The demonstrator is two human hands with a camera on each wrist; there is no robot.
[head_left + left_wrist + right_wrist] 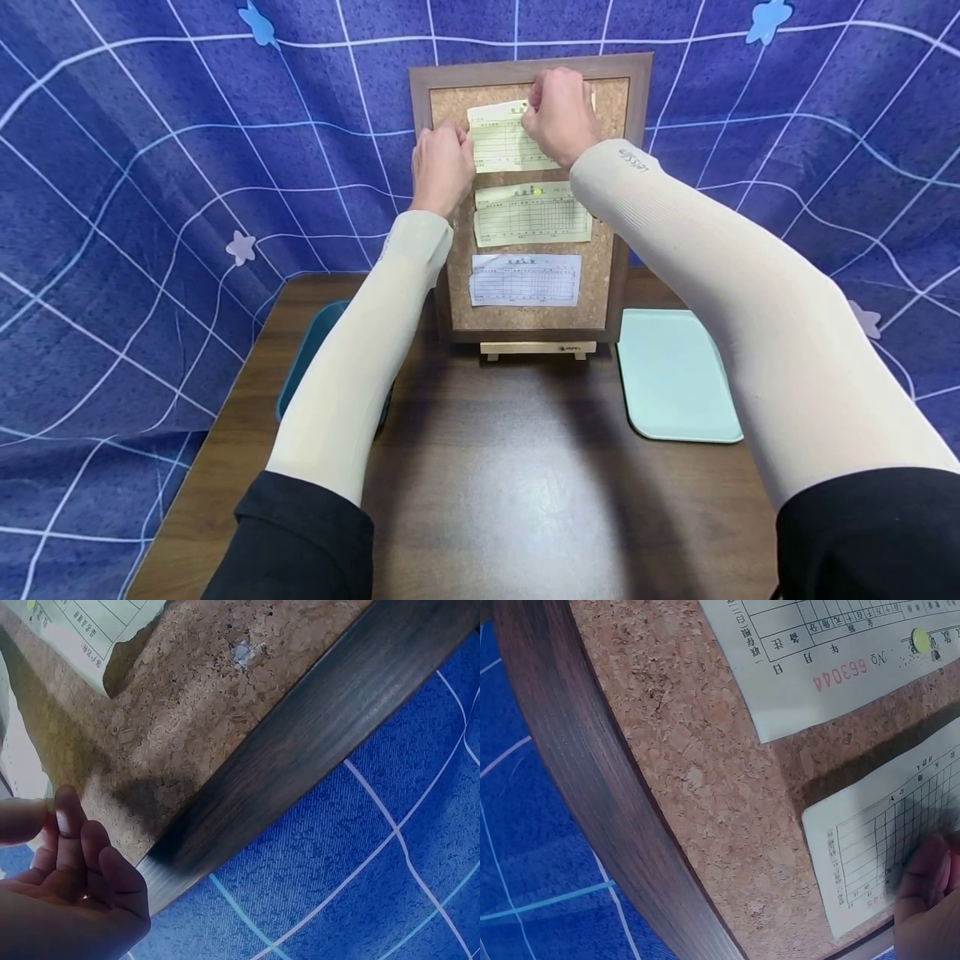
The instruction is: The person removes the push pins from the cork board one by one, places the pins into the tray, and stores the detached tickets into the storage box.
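Observation:
A framed cork board [540, 325] stands upright with three printed slips one above another. My left hand [442, 167] pinches the left edge of the top slip [498, 146] between thumb and forefinger; the left wrist view shows that hand [75, 877] beside the frame. Over the upper part of the same slip, my right hand [562, 112] has curled fingers. At its fingertips in the right wrist view is a small red thing, seemingly a pushpin, mostly hidden. The middle slip [532, 221] bears a yellow pushpin [921, 640]. Lowest is a bluish-white slip [525, 287].
The board rests on a small wooden stand [538, 347] on a brown table [517, 467]. To the right lies a pale green tray [675, 383]. A dark teal tray [307, 350] is partly behind my left forearm. Blue patterned cloth [187, 208] hangs behind.

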